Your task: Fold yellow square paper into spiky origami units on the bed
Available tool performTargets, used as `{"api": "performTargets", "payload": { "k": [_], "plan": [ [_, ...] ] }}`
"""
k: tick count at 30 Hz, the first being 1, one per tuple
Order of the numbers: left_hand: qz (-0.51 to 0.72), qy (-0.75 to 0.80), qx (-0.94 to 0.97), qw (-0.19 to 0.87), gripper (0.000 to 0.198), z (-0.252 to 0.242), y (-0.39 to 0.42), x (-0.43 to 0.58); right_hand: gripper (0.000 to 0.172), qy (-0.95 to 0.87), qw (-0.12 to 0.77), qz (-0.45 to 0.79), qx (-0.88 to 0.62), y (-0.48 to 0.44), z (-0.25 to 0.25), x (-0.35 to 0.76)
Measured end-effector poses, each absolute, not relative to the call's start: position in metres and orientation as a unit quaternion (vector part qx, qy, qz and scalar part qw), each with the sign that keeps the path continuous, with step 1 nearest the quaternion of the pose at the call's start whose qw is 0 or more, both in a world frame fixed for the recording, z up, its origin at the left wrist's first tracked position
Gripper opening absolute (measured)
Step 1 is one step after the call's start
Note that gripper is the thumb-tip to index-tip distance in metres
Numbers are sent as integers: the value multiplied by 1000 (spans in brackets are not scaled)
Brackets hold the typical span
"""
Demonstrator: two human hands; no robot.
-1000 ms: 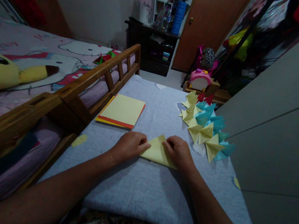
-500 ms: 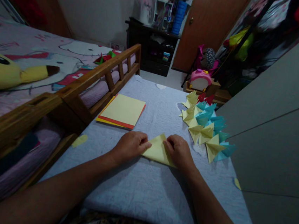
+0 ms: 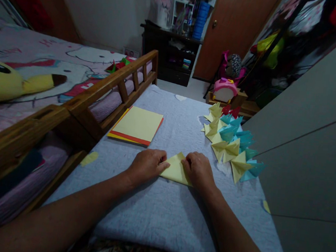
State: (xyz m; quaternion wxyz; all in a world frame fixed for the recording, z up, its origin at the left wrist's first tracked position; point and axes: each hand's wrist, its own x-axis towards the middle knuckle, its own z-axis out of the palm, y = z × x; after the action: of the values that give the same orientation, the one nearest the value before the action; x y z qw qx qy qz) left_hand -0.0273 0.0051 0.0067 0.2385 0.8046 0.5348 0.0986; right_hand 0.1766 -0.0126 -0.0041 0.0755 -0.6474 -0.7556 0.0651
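Note:
A pale yellow sheet of origami paper [image 3: 176, 170], folded to a triangle with its point away from me, lies on the light blue bedding. My left hand [image 3: 149, 164] grips its left side, thumb on top and fingers curled. On the right side my right hand [image 3: 198, 169] is closed over the edge, hiding that corner. Farther left rests a stack of square paper [image 3: 138, 123], pale yellow on top with orange and darker yellow below. Folded paper pieces [image 3: 225, 148] in yellow, blue and red stand in rows to the right.
A wooden bed rail [image 3: 113, 79] runs along the left side, with a yellow plush toy [image 3: 8, 81] on the bed beyond. A pale cabinet [image 3: 313, 128] borders the right. Past the far edge are a dark shelf unit [image 3: 169, 54] and a pink toy [image 3: 225, 90].
My right hand has shifted slightly left along the folded paper, and the paper's tip has moved a little left. My left hand stays almost in place.

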Motion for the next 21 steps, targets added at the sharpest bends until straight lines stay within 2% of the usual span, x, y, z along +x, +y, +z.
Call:
{"api": "performTargets", "payload": {
  "k": [4, 7, 10, 13, 17, 21],
  "plan": [
    [94, 534, 812, 218, 12, 4, 3, -27, 18, -748, 62, 56, -658, -14, -3, 174],
    [105, 528, 818, 204, 16, 1, 3, -29, 17, -742, 64, 58, -664, -14, -1, 173],
    [148, 495, 842, 156, 22, -2, 3, -30, 16, -736, 63, 64, -671, -14, 1, 172],
    [206, 419, 875, 125, 19, -5, 2, -30, 16, -733, 58, 72, -674, -13, 1, 173],
    [224, 304, 912, 162, 17, -3, -3, -25, 15, -736, 59, 75, -670, -13, 0, 173],
    [171, 282, 924, 192, 17, 0, -8, -21, 14, -732, 71, 69, -674, -14, 0, 173]
  ]
}}
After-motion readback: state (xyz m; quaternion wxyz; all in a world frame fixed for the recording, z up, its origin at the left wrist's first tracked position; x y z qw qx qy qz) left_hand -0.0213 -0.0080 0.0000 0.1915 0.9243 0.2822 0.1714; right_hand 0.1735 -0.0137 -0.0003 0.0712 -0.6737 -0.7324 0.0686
